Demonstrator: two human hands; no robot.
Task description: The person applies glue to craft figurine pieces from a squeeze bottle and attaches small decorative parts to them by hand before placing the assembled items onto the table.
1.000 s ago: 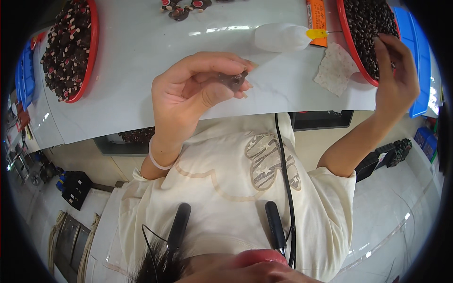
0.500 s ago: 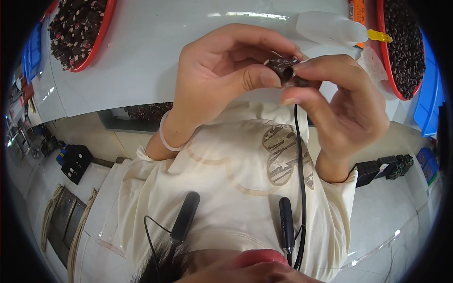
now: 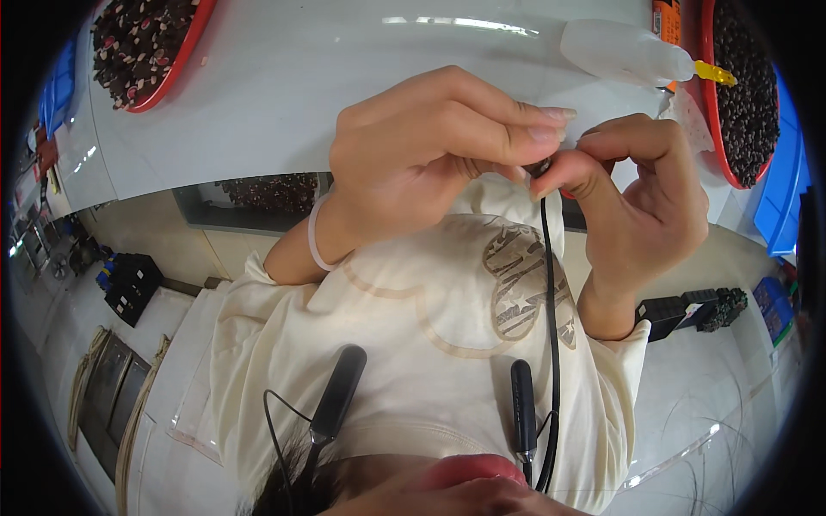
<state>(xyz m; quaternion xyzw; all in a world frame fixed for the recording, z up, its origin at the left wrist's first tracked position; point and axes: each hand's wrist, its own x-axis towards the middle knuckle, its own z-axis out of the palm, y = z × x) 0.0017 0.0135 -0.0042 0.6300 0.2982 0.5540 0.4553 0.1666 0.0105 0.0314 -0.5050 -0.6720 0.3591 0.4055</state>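
My left hand (image 3: 422, 155) and my right hand (image 3: 645, 189) meet in front of my chest, above the near edge of the white table. Between the left fingertips and the right thumb is a small dark cylindrical part (image 3: 541, 167), mostly hidden by the fingers. Left thumb and fingers are pressed together around it. The right hand is closed too, fingers curled and thumb against the part. A translucent white squeeze bottle (image 3: 624, 52) with a yellow tip (image 3: 716, 73) lies on the table beyond the right hand.
At the far left a red tray (image 3: 191, 52) holds many dark pieces with pinkish ones among them. Another red tray (image 3: 714, 129) of small dark pieces stands at the right, near an orange box (image 3: 666, 21). Below the table edge, a grey drawer (image 3: 202, 224) holds more pieces.
The left hand has turned and its fingers have closed over the dark part, whose hollow end showed before. The right hand has shifted slightly down, its index finger now apart from the thumb tip.
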